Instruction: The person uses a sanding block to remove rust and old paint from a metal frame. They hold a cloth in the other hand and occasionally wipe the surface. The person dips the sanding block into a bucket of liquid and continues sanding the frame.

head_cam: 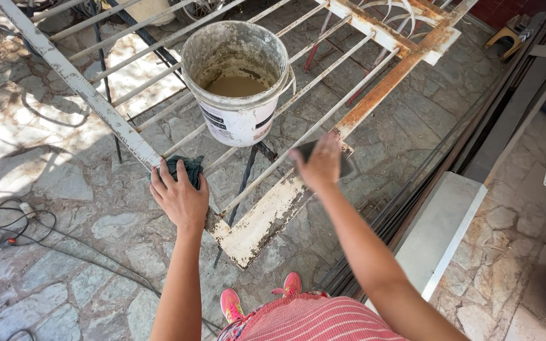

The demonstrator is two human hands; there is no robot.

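At the near corner of the rusty white metal grille (257, 221), the left hand (181, 199) presses a dark cloth (184, 167) flat under spread fingers, the right hand (320, 164) rubs a dark pad (347, 165), its fingers curled around it, and beyond, a bucket (238, 82) of murky water rests on the bars within reach.

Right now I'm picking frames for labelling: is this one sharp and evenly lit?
Head view: harsh sun, bar shadows striping the stone floor; right hand motion-blurred over a dark pad; left hand on the dark cloth sharp; bucket sharp, its murky water shaded; wide-lens bending toward the edges.
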